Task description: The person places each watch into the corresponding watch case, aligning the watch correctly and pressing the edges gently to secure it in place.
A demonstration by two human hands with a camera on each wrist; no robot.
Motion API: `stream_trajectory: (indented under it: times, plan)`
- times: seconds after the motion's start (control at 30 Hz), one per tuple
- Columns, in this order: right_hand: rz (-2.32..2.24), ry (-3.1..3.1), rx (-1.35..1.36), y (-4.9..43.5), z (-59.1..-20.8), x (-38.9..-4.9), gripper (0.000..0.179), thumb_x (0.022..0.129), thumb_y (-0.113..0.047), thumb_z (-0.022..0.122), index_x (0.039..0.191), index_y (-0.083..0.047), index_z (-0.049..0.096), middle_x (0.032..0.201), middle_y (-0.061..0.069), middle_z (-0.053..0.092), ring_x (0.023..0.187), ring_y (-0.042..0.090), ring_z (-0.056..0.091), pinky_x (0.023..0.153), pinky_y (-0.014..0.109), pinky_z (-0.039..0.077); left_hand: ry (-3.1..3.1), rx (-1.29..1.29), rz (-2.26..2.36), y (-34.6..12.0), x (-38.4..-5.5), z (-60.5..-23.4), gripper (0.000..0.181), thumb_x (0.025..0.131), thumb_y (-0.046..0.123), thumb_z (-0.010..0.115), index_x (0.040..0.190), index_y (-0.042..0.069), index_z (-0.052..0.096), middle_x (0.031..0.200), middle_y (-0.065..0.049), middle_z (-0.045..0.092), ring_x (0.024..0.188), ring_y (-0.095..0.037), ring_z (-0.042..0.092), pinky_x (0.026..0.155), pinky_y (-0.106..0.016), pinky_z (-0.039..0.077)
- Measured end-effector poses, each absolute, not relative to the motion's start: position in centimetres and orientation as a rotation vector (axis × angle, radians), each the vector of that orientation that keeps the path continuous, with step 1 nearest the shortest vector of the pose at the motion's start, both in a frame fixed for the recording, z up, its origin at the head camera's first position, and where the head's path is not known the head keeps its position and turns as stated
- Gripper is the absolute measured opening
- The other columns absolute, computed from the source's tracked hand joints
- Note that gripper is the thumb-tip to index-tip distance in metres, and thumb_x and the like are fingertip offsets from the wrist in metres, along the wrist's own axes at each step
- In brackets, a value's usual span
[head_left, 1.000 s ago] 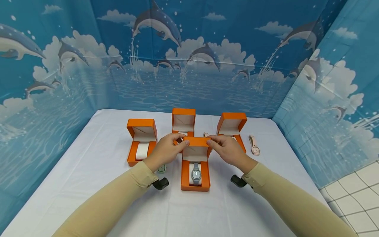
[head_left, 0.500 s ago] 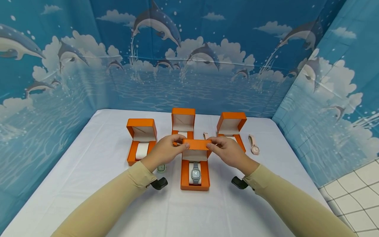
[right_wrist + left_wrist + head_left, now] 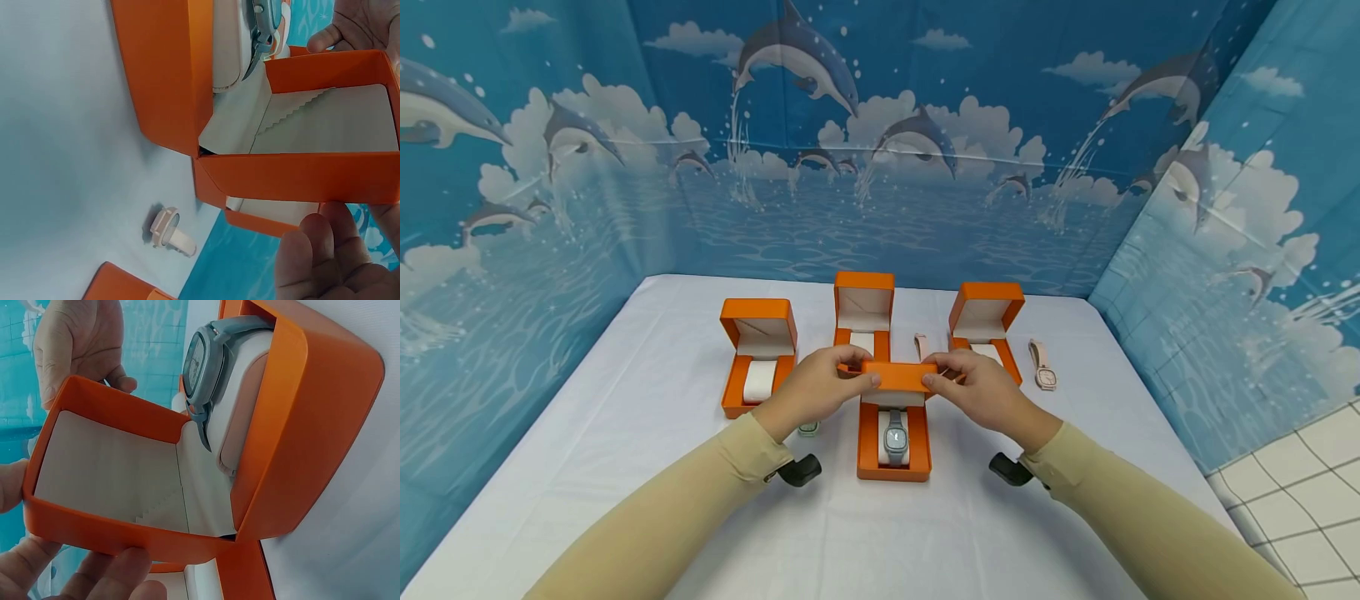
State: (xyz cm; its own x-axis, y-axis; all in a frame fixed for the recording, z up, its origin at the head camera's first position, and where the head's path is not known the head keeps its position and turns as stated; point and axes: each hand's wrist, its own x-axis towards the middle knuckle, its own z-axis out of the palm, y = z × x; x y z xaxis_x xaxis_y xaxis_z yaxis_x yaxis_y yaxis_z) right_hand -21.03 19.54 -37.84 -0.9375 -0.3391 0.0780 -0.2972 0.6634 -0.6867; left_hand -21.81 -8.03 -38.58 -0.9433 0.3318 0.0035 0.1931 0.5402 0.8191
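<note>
- Orange watch box is sitting squarely before the person, on the near-middle of the white cloth, its lid standing partly raised.
- Left hand is pinching the lid's left corner, thumb at the front, fingers curling behind.
- Right hand is matching it on the right corner, thumb and fingers pinching there too.
- Inside, a grey-blue watch is wrapping round a white cushion, face up; any lettering on its dial is staying too small to read.
- Green watch is peeking out just beside the left wrist, mostly hidden.
- Further out, three more orange boxes are standing open: left, back and right.
- Pink watch is lying right of the right-hand box.
- Behind everything, a blue dolphin-print backdrop is hanging.
</note>
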Motion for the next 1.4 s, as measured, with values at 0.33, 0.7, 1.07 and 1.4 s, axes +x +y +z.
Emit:
stream_trajectory:
  times: [0.33, 0.7, 1.07, 1.4]
  plan:
    - [-1.138, 2.808, -0.581, 19.7, -37.9, -20.7, 0.034, 0.101, -0.03, 0.074, 0.132, -0.016, 0.073, 0.116, 0.002, 0.072, 0.105, 0.021, 0.064, 0.088, 0.037, 0.058, 2.554, 0.433, 1.414, -8.1, -21.3, -38.4, 0.034, 0.094, 0.041, 0.079, 0.124, 0.026, 0.072, 0.125, 0.005, 0.071, 0.124, -0.021, 0.067, 0.104, -0.045, 0.057]
    - [-1.199, 2.715, -0.547, 19.9, -37.9, -20.2, 0.039, 0.098, -0.028, 0.077, 0.134, -0.013, 0.072, 0.13, 0.009, 0.073, 0.114, 0.025, 0.074, 0.092, 0.036, 0.063, 2.546, 0.451, 1.41, -8.3, -21.1, -38.8, 0.029, 0.095, 0.043, 0.079, 0.119, 0.028, 0.073, 0.122, 0.006, 0.072, 0.109, -0.018, 0.067, 0.092, -0.04, 0.058]
    - [-1.232, 2.68, -0.611, 20.1, -38.3, -19.9, 0.034, 0.097, -0.025, 0.078, 0.129, -0.012, 0.073, 0.127, 0.01, 0.074, 0.107, 0.02, 0.076, 0.087, 0.028, 0.063, 2.557, 0.477, 1.4, -8.3, -20.9, -39.0, 0.021, 0.098, 0.044, 0.074, 0.11, 0.028, 0.075, 0.113, 0.006, 0.072, 0.095, -0.017, 0.065, 0.08, -0.033, 0.057]
    - [-1.226, 2.666, -0.613, 20.2, -38.4, -19.8, 0.033, 0.096, -0.024, 0.08, 0.126, -0.012, 0.073, 0.121, 0.007, 0.075, 0.103, 0.018, 0.074, 0.085, 0.027, 0.063, 2.582, 0.429, 1.348, -8.2, -20.9, -39.5, 0.03, 0.096, 0.051, 0.074, 0.117, 0.03, 0.077, 0.141, 0.004, 0.067, 0.109, -0.019, 0.067, 0.091, -0.039, 0.059]
